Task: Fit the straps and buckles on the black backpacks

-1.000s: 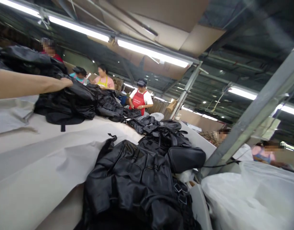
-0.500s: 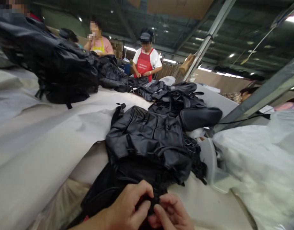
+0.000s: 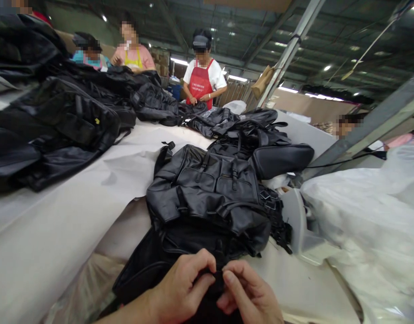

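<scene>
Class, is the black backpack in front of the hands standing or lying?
Lying: the black backpack is laid out, its two front pockets facing upward.

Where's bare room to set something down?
Widest: white sheet, between the left bags and front backpack. Smaller: pale surface, between right hand and plastic sheeting. Crowded: around left hand and the far bags.

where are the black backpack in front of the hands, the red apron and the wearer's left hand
Black backpack (image 3: 196, 178): head view, on one of its front pockets.
Red apron (image 3: 200, 82): head view, on its front.
Left hand (image 3: 185, 285): head view, on the middle of the hand.
</scene>
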`<state>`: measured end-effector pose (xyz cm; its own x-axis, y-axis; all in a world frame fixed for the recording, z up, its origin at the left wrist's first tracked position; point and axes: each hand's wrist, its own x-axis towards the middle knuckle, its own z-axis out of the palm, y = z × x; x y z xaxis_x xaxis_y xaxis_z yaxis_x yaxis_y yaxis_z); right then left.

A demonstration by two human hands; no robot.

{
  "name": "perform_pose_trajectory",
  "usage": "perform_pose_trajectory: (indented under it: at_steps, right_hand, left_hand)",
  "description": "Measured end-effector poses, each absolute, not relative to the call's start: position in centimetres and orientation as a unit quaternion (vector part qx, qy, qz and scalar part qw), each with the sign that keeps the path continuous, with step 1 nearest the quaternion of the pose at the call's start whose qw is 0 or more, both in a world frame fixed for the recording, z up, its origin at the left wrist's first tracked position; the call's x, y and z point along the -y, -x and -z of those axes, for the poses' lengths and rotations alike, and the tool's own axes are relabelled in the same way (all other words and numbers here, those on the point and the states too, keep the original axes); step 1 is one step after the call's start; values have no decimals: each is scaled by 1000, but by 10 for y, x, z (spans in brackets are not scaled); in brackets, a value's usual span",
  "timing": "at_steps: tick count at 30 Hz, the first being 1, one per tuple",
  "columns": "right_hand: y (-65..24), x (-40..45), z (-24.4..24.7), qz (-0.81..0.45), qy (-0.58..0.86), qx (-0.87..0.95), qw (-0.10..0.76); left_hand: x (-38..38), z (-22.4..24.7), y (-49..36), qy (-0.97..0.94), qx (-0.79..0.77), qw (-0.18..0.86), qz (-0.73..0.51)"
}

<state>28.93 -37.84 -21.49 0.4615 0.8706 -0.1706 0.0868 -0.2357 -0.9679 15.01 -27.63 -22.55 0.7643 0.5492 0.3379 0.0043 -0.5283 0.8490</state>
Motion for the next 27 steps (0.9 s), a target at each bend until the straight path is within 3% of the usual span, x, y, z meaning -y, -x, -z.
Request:
perform_pose_trajectory:
  at_steps: [7, 13, 17, 21, 27]
  right_hand:
    - [-325, 361, 181, -171, 624, 683, 339]
    - [-329, 356, 166, -128, 625, 747, 186]
    - [-320, 361, 167, -2, 612, 782, 119]
    - [-311, 364, 173, 112, 588, 793, 109]
    - [-320, 366, 173, -51, 572, 795, 196]
  left_hand:
    - [273, 225, -148, -826, -140, 469, -279]
    - [276, 227, -148, -847, -128, 438, -271]
    - [276, 230, -150, -852, -113, 434, -269]
    - [274, 230, -147, -855, -108, 437, -258]
    - [270, 227, -139, -856, -77, 466, -212]
